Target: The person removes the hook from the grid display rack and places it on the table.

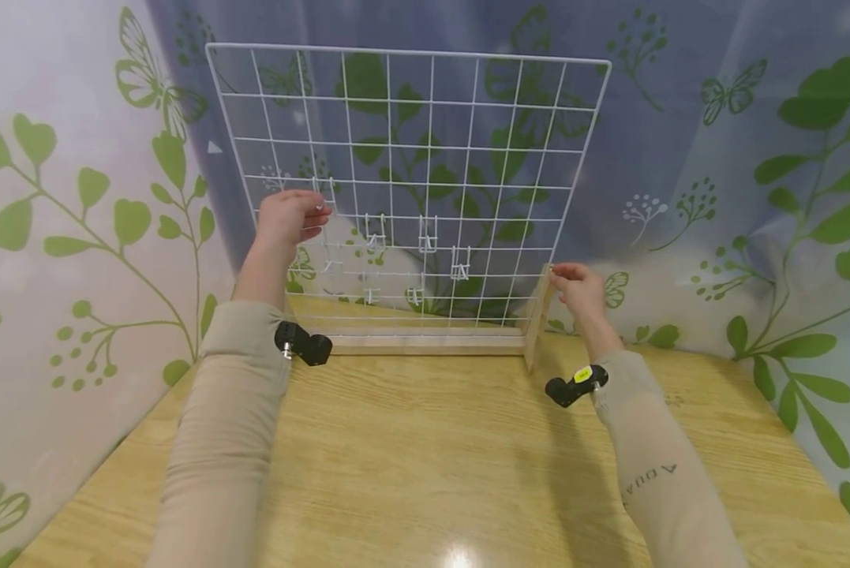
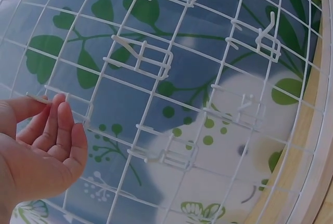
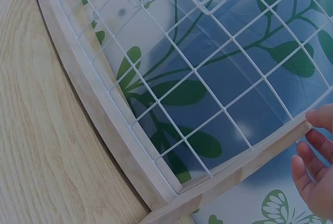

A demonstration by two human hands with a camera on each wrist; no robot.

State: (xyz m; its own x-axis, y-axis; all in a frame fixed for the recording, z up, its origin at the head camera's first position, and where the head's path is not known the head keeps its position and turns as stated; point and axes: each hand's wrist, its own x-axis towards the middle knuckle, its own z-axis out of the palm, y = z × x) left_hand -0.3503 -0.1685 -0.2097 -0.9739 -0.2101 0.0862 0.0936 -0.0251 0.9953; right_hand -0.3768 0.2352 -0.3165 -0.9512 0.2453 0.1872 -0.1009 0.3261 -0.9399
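Observation:
A white wire grid panel (image 1: 453, 185) stands upright in a pale wooden base (image 1: 425, 343). At the left of the panel, my left hand (image 1: 290, 217) pinches the tip of a white wire hook (image 2: 37, 98) between thumb and forefinger. That hook's wire frame lies against the grid; the other fingers are loosely bent. Over on the right, my right hand (image 1: 582, 290) pinches the upper end of the wooden side upright (image 3: 244, 169) beside the grid's edge. Several more white hooks (image 1: 427, 235) hang on the grid between the two hands.
A wood-grain table (image 1: 425, 450) spreads out in front of the base. Behind the grid hangs a curtain (image 1: 680, 158) printed with green leaves and butterflies. Black wrist cameras (image 1: 304, 344) sit on both sleeves.

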